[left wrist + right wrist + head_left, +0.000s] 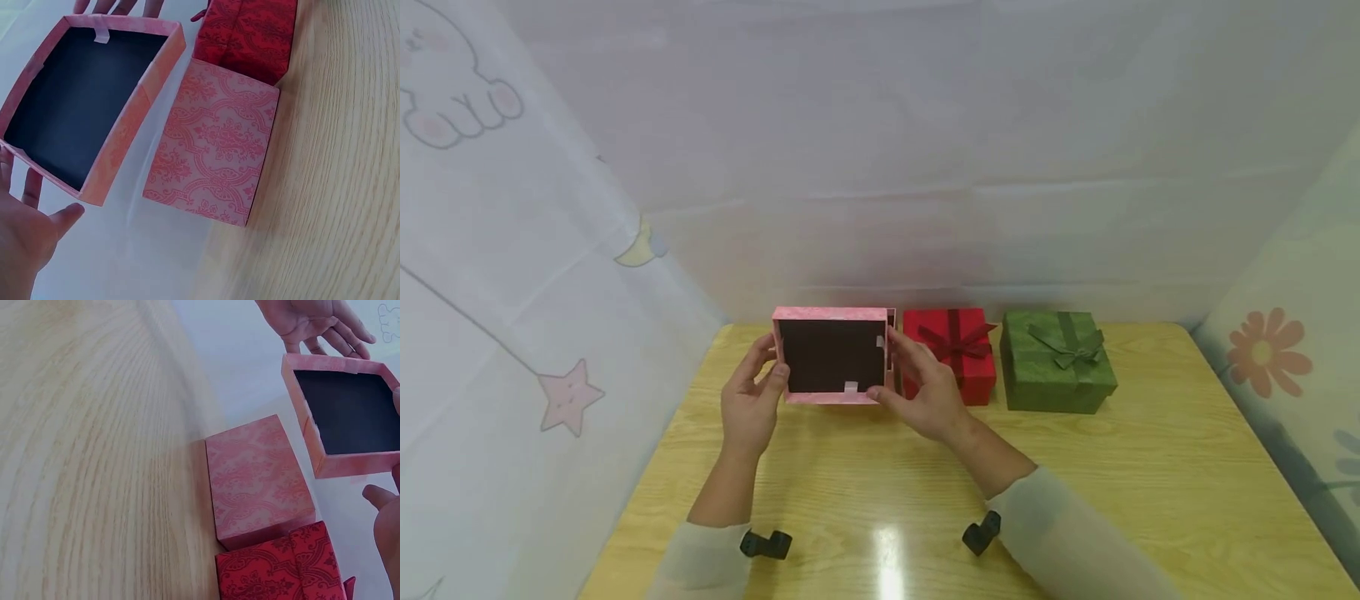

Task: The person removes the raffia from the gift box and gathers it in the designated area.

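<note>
Both hands hold up a shallow pink box lid point(832, 314) with its black inside point(833, 358) facing me. My left hand point(751, 412) grips its left side, the thumb at the lower left corner. On the right side my right hand point(931, 398) holds it, thumb near the lower right corner and fingers along the edge. Small pale tabs show inside the rim. Behind the lid stands the pink patterned box point(212, 144), mostly hidden in the head view; both wrist views show its patterned side. Whatever is in that box is out of sight.
A red box point(925, 321) with a dark red bow stands directly right of the pink box. Further right is a green box point(1052, 379) with a green bow. All stand near the back edge of the wooden table point(865, 492), before a pale cloth backdrop point(880, 167).
</note>
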{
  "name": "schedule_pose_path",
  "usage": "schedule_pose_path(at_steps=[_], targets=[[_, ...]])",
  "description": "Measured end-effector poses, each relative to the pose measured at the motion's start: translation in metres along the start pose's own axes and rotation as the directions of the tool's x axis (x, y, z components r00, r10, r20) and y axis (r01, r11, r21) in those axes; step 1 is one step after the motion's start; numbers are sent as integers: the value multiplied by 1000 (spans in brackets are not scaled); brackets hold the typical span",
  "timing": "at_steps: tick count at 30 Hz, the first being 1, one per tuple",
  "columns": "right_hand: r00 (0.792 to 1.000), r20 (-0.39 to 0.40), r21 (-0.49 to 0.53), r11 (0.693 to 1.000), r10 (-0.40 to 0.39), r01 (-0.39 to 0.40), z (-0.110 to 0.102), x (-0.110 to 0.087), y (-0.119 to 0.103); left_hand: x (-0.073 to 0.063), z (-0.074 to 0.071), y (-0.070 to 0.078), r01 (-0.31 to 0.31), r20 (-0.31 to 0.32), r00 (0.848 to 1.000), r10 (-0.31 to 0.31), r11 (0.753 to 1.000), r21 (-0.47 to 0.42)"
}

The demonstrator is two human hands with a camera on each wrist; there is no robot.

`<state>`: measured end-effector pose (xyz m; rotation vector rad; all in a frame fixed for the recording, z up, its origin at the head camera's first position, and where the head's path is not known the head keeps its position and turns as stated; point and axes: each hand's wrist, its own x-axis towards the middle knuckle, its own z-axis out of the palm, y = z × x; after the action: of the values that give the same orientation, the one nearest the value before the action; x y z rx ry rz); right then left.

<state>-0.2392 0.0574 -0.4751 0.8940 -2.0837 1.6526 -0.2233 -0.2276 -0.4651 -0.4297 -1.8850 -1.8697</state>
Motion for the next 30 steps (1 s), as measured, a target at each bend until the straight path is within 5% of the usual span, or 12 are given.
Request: schedule_pose_path(at_steps=[10,15,25,30], targets=[[999,17,40,999,27,-28,4,-4,0,-3,-9,1,114,19,993,-115,992,50],[995,54,32,996,81,-83,6,-5,2,-5,-18,0,168,85,981,-173,984,65],[976,163,70,985,141,-155,9,-7,3,-8,-36,-4,186,235,956,-174,982,-27],[967,211,-2,989,144,-147,11,-8,4,-11,-46,-7,190,286,944,-166,980,-59]])
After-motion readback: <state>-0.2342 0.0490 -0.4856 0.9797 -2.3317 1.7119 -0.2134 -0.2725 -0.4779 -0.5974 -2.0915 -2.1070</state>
